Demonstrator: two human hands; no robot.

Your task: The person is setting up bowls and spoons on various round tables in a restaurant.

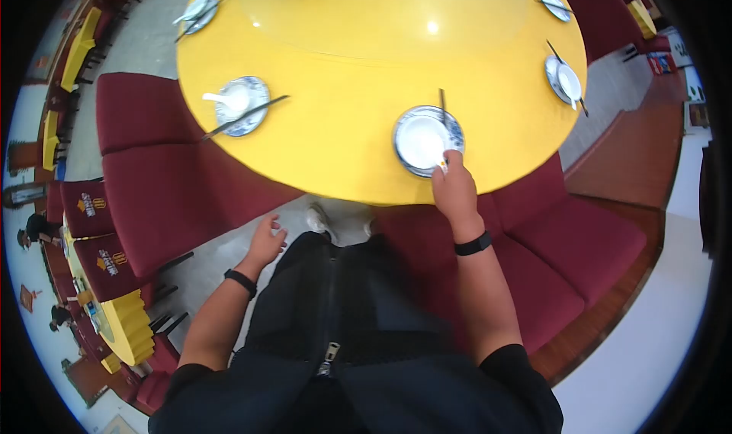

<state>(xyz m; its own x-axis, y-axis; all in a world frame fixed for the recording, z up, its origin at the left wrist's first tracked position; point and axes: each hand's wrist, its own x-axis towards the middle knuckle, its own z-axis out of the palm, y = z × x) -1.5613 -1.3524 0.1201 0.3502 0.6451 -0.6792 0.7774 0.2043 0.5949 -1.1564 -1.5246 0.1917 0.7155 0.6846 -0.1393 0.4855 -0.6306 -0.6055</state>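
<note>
At the near edge of the round table, my right hand (pixel 456 190) is closed at the handle of a white spoon (pixel 443 162). This spoon rests by a white bowl (pixel 421 138) on a blue-patterned plate (pixel 399 153). Dark chopsticks (pixel 443 105) lie across the plate's far side, partly hidden by the bowl. My left hand (pixel 267 240) hangs below the table edge, holding nothing, its fingers loosely bent and apart. It is nearest to a maroon chair (pixel 160 205).
The yellow tablecloth (pixel 328 129) carries similar settings at left (pixel 242 106) and right (pixel 564 80), with others farther back. A clear turntable (pixel 366 22) covers the middle. Maroon chairs (pixel 534 281) stand close at my right. People (pixel 36 230) are far off at left.
</note>
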